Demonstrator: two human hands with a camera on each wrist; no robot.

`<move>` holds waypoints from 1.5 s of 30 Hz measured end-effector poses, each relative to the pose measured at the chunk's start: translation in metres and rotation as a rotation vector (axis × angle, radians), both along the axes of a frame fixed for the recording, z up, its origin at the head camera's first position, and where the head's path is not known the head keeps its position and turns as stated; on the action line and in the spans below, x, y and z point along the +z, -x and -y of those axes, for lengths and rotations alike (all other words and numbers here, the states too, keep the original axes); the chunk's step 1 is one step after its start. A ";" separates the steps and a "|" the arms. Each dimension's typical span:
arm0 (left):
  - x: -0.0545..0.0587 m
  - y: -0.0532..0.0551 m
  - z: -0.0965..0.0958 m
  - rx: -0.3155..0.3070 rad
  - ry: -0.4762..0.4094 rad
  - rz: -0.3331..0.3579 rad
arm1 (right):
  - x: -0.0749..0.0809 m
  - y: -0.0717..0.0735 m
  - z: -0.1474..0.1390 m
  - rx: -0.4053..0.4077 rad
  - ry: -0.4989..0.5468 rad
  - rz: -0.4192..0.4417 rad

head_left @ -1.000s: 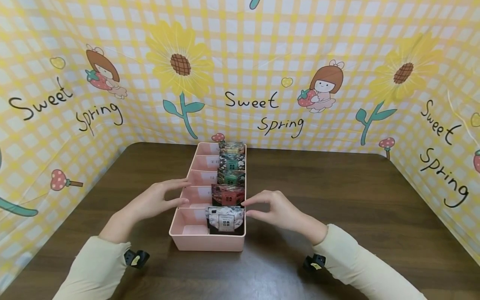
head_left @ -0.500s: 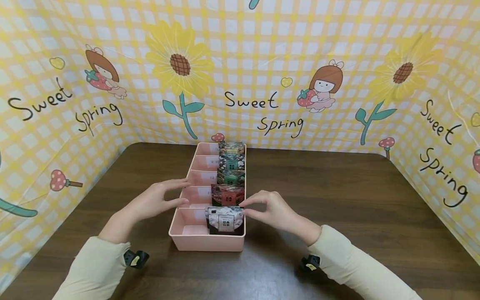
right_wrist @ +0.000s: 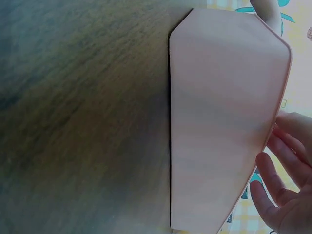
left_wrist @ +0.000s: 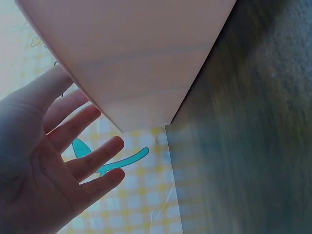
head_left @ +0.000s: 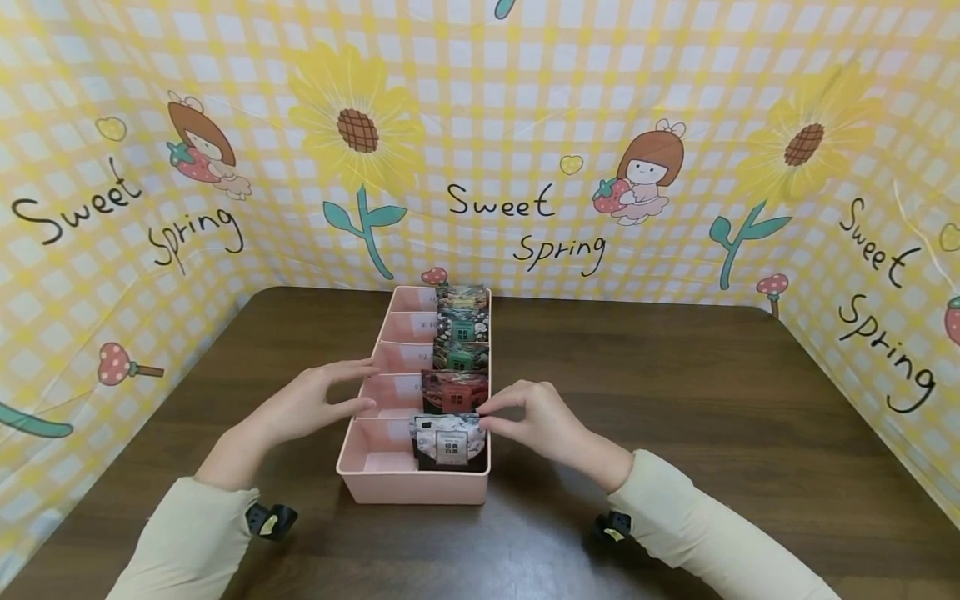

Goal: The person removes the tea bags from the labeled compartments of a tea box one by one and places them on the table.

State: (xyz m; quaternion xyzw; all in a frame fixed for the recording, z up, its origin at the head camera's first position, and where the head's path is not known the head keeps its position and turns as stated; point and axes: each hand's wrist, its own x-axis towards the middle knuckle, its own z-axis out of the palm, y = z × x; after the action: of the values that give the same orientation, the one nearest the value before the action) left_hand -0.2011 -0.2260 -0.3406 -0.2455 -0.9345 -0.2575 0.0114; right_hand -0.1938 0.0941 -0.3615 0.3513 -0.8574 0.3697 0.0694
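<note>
A long pink divided box (head_left: 412, 489) stands on the table, with upright tea packets along its right side. My right hand (head_left: 551, 421) reaches over the right rim and pinches the top right corner of the white tea packet (head_left: 452, 440) in the nearest compartment. In the right wrist view its thumb and fingers (right_wrist: 269, 178) cross the rim, their tips partly hidden. My left hand (head_left: 307, 400) rests at the left rim, fingers loosely spread. The left wrist view shows its palm (left_wrist: 48, 161) beside the box wall.
Behind the white one stand a red tea packet (head_left: 454, 390), a green one (head_left: 461, 357), a teal one (head_left: 462, 327) and a yellowish one (head_left: 461, 297). Small labels mark the dividers. A yellow checked cloth (head_left: 510, 100) walls in the brown table (head_left: 637, 367).
My right hand has moved slightly left, bringing its thumb and forefinger onto the white tea packet's corner. The left hand and the box stay in place.
</note>
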 end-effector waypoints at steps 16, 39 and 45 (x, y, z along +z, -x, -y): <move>-0.002 0.000 0.001 0.003 -0.008 0.015 | -0.004 -0.001 0.001 -0.017 0.059 0.027; -0.001 0.000 -0.001 0.007 -0.007 0.018 | 0.025 -0.002 -0.004 -0.040 0.213 0.052; -0.002 0.001 0.000 0.009 -0.008 0.011 | 0.031 -0.003 -0.004 -0.032 0.229 0.060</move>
State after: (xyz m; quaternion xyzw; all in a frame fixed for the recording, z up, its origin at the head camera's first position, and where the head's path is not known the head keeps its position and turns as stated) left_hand -0.2017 -0.2262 -0.3422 -0.2398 -0.9346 -0.2625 0.0086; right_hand -0.1905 0.0986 -0.3303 0.3163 -0.8167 0.4744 0.0892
